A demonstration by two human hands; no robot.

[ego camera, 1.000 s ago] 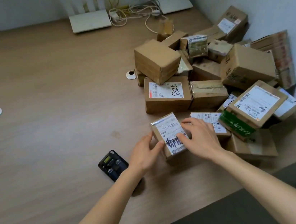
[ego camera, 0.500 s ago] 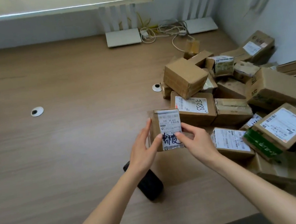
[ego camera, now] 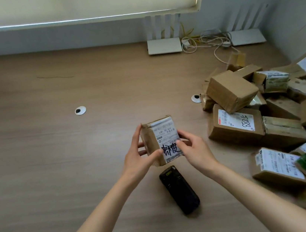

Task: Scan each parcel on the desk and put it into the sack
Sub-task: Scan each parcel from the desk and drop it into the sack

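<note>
The brown cardboard parcel bears a white label with black handwriting, the scanner looks black, the desk wood-grained tan.

scanner lies on the desk, parcel pile to its right, routers behind.

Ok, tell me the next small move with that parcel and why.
Probably free the right hand and pick up the scanner: both hands hold the small parcel label-up above the desk, and the scanner lies untouched just below it.
</note>
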